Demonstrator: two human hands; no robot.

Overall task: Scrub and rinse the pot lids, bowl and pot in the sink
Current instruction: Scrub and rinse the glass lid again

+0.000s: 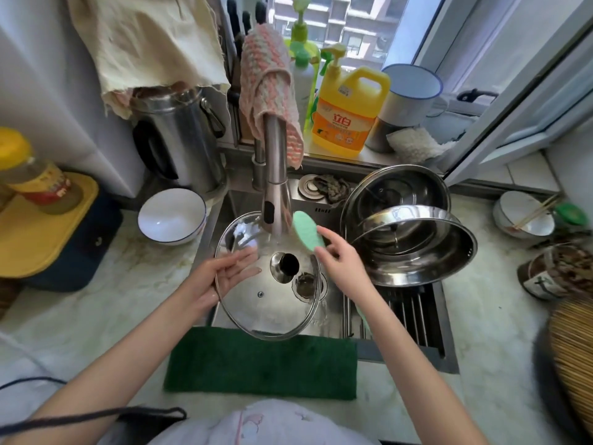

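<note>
Now the glass lid (272,303) hangs tilted over the sink (446,332), its upper edge under the faucet (276,194). Water runs off the spout onto the glass near the knob (285,264).

The left hand (224,274) carries the lid at its left rim. Its fingers lie straight beneath the glass and show through it; I cannot tell whether the thumb clamps the rim.

The right hand (340,261) hovers over the lid's right side with its fingers curled round a green scrubber (308,231). The oval head points up toward the spout and sits just beside the stream. A green strip shows under the right forearm, perhaps its handle.

To the right, over the sink's rack, a steel bowl (423,268) sits tipped toward the camera. A steel lid (401,216) seems to lean inside it. Behind them stands the pot (398,187), touching the bowl.

A pink cloth (269,91) drapes over the faucet's neck. On the sill stand a yellow jug (346,114) and a white mug (410,91). A white bowl (171,216) rests on the counter left of the sink, near a kettle (179,136). A green mat (260,361) lies along the sink's front edge.
</note>
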